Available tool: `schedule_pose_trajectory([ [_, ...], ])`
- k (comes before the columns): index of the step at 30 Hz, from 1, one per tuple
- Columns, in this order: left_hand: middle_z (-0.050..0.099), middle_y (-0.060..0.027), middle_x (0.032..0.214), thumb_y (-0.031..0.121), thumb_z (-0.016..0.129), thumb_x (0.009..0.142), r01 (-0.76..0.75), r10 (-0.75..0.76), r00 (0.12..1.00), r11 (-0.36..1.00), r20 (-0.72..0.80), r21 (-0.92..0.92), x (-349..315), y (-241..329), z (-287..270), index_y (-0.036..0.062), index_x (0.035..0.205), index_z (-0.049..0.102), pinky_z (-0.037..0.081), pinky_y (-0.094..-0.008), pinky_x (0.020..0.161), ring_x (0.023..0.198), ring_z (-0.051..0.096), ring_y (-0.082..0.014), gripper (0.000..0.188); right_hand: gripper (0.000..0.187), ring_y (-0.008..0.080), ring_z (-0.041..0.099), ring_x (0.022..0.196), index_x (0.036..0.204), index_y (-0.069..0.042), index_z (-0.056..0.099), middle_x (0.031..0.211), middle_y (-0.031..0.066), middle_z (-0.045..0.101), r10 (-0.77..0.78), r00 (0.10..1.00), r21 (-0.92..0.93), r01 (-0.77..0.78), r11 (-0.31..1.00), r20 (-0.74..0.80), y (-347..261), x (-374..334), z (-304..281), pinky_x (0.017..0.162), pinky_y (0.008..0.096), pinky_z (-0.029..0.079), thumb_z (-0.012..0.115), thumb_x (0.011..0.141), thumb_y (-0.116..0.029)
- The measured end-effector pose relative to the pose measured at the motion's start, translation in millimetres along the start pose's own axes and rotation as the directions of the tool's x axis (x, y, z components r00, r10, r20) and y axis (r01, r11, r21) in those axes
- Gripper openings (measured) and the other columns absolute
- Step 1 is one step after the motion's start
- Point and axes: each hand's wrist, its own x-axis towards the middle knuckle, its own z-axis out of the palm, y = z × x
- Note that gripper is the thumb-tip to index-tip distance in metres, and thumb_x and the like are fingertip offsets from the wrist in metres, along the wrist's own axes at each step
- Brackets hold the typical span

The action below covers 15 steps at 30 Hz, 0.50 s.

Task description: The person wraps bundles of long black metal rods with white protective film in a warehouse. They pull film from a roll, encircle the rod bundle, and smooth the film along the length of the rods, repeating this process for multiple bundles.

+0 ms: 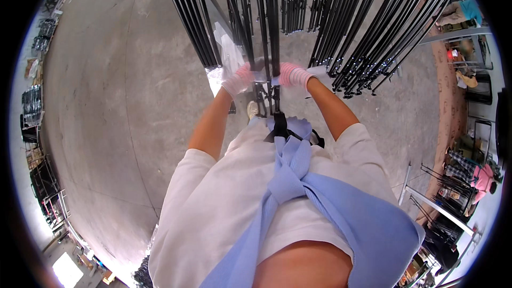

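Black rods (274, 27) were positioned between the two gloved hands. Against them, from the right, the right hand (292, 74) was placed; the left hand (240, 78) was held just left of them, near clear plastic sheeting (230, 48). Both hands' fingers were partly hidden and blurred; whether they were closed could not be told. More dark rods (368, 27) were grouped far right.

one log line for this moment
left hand: gloved, at rods, grip unclear; right hand: gloved, at rods, grip unclear; plastic: by left hand
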Motion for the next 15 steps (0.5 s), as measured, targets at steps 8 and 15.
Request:
schedule_pose_trajectory([
  [8,0.047,-0.0062,0.112,0.002,0.05,0.073,-0.113,0.164,0.983,0.892,-0.08,0.438,13.9,-115.0,-14.6,0.0016,0.12,0.035,0.038,-0.0255,0.085,0.099,0.046,-0.0139,0.049,0.016,0.021,0.052,0.068,0.076,-0.002,0.056,0.07,0.0092,0.055,-0.639,0.765,-0.158,0.642,0.75,0.078,78.5,38.5,75.4,0.063,0.0303,0.04,0.054,0.063,-0.012],
  [15,0.051,-0.0058,0.108,0.01,0.05,0.069,-0.087,0.123,0.984,0.964,-0.132,0.252,-39.9,-28.6,67.3,0.0012,0.114,0.044,0.036,-0.0258,0.085,0.097,0.047,-0.0139,0.046,0.047,0.0175,0.051,0.077,0.101,-0.003,0.051,0.087,0.0123,0.057,-0.548,0.821,0.516,0.405,0.755,0.158,28.9,-39.3,37.0,0.072,0.0314,0.041,0.063,0.068,-0.034],
])
